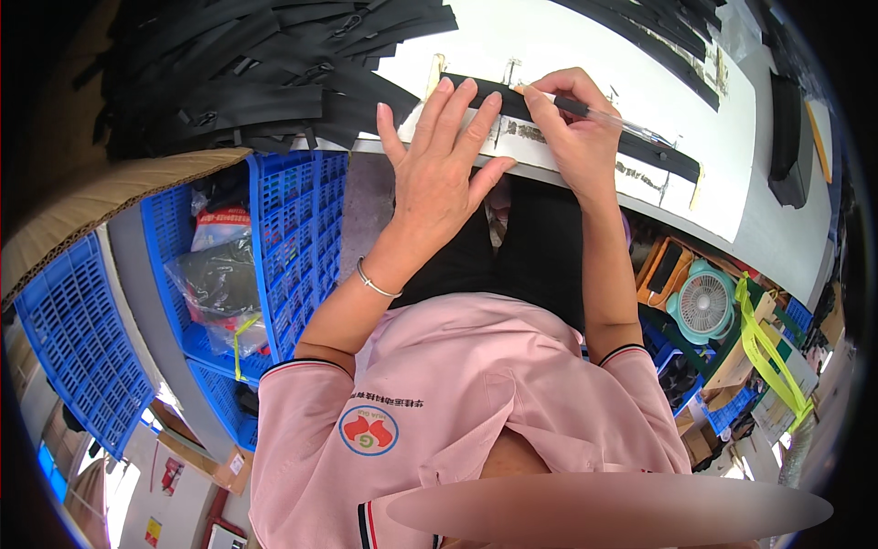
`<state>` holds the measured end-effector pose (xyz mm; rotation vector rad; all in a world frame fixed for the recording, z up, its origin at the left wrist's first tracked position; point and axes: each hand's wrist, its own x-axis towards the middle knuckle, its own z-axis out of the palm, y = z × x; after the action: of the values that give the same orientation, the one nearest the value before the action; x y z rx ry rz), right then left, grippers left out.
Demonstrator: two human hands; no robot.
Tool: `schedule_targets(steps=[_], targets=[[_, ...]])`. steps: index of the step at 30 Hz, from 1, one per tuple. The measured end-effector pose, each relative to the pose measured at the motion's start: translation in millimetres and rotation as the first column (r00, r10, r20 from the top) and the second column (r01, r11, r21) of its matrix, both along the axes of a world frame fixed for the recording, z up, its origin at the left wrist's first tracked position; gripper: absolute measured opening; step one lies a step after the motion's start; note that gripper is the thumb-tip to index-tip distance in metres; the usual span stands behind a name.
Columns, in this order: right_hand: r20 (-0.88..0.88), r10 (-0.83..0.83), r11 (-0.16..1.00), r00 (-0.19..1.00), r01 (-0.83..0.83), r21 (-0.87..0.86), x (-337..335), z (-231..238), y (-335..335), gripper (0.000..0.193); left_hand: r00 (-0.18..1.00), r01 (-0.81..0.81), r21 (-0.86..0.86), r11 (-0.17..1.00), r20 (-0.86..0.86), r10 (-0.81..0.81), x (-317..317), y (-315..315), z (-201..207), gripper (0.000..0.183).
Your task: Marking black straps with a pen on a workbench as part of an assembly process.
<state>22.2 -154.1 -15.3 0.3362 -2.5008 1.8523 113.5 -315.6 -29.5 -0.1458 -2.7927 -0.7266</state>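
Black strip [567,123] lies across white counter [549,46], long axis left-right. Our left hand [439,165] flat, open, pins its near end; right hand [572,128] pinches pen [594,112] on strip.

We saw a white table [585,41] carrying a heap of black zipper strips [274,73] at its left, one black strip [567,123] lying flat along its near edge, and more black strips [658,27] at the far right.
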Motion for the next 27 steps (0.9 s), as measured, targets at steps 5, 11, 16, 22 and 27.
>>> schedule_targets(steps=[5, 11, 16, 22, 27], targets=[[-0.037, 0.010, 0.998, 0.999, -0.008, 0.055, 0.0, -2.2, 1.5, 0.011, 1.000, 0.002, 0.006, 1.000, -0.010, -0.002, 0.0, 1.2, 0.9, 0.066], [-0.015, 0.003, 0.997, 1.000, -0.002, 0.080, 1.0, 1.1, -1.3, 0.013, 1.000, 0.005, 0.021, 1.000, -0.017, -0.005, -0.8, 1.5, 1.3, 0.066], [0.002, 0.116, 0.992, 0.993, -0.116, 0.054, 3.1, 5.8, 7.4, 0.010, 1.000, 0.000, 0.034, 0.999, -0.011, 0.000, -0.2, 1.6, 0.5, 0.066], [0.047, 0.174, 0.985, 0.984, -0.174, -0.018, 4.6, 4.1, 7.2, 0.009, 1.000, -0.001, 0.034, 0.999, -0.013, 0.002, -0.8, 1.7, 0.8, 0.066], [0.014, 0.181, 0.981, 0.983, -0.182, 0.064, 4.4, 2.4, 9.3, 0.010, 1.000, 0.002, 0.026, 1.000, -0.002, -0.002, -1.7, 2.9, -0.1, 0.067]])
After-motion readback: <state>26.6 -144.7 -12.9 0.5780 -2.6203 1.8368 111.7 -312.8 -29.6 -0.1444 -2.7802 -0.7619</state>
